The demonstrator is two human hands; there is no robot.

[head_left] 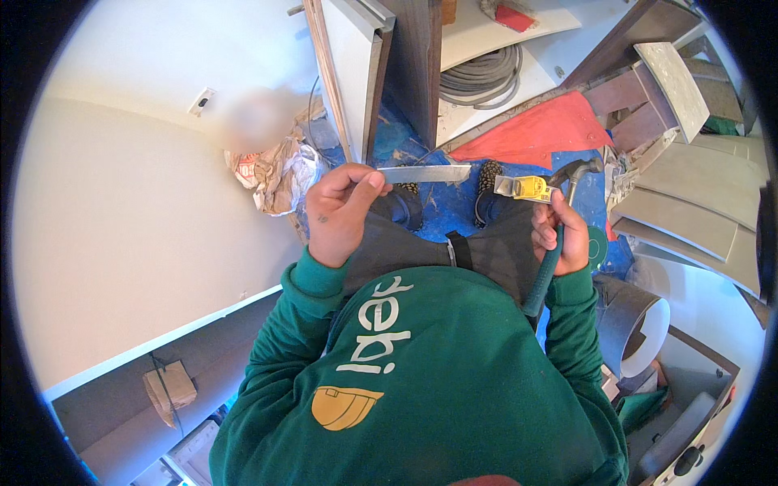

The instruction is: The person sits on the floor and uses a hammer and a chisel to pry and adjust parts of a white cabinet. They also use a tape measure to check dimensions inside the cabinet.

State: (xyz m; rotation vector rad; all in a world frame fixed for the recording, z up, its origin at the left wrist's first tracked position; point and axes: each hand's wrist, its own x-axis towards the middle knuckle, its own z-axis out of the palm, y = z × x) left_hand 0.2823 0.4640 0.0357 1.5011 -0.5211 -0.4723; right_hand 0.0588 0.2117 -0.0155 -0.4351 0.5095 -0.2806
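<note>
In front of my body my left hand [342, 209] pinches one end of a thin, flat grey strip [429, 173] between thumb and fingers. The strip points to the right, roughly level. My right hand [561, 231] is closed around a claw hammer [544, 271] with a dark green grip. The hammer's dark head stands up above the fingers. That same hand also holds a small yellow and silver tool [527, 188] at its fingertips, its kind unclear. A short gap lies between this tool and the strip's free end.
Blue sheeting [446, 223] covers the floor under my shoes. Crumpled paper and plastic [275, 174] lie by the left wall. Upright panels [348, 77] stand ahead, beside a cabinet with coiled grey cable [484, 77]. Loose boards [689, 194] and a grey roll [628, 324] are at right.
</note>
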